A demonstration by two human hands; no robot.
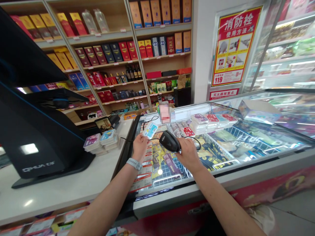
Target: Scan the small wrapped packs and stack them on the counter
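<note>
Over the glass-topped chest freezer [184, 182], my left hand [139, 143] pinches a small flat pack [150, 130] with a blue-and-white label. My right hand [189, 151] is wrapped round the handle of a black barcode scanner [169, 141], its head pointing left toward the pack. The two are a short way apart. A cable runs near both hands. Stacks of similar flat packs [209, 123] with purple and red labels stand on the glass beyond my right hand. More packs [108, 137] are piled on the white counter left of my left hand.
A black checkout terminal [49, 137] stands on the white counter [61, 190] at left. An open cardboard box [258, 111] sits on the freezer's far right. Shelves of boxed bottles [105, 52] line the back wall, beside a red-and-yellow poster [235, 46].
</note>
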